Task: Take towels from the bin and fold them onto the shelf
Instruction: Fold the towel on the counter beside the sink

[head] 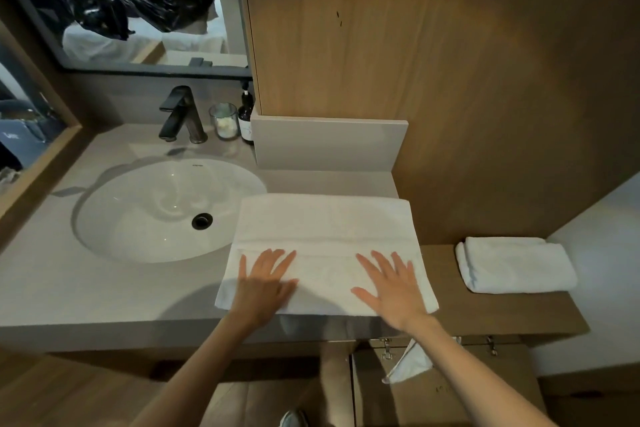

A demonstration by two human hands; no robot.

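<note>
The white towel point(325, 229) lies spread on the worktop point(104, 288) in the middle of the frame, just right of the sink point(156, 211). A fold line runs across it, and the doubled part is nearest the camera. The left hand point(266, 284) and the right hand point(391, 288) both rest flat on that near part with their fingers point(379, 265) straight and spread, pressing but grasping nothing. The main risk is probably the near edge, which sits right at the worktop's front lip. A smoothing stroke drawn toward the body could drag the towel over it and down to the floor. Flat palms can also slide the top layer over the one beneath, so the edges may go askew and the fold crooked. The towel's left side lies close to the sink rim, so a leftward push could tip a corner into the basin, where any wet would spoil it. One folded towel point(516, 263) already sits on the wooden shelf point(502, 314) at lower right. Carrying this one over half-folded could let it fall open or knock the other. A white corner point(408, 364) hangs from what looks like the bin point(450, 388) at the bottom of the frame and might snag.
</note>
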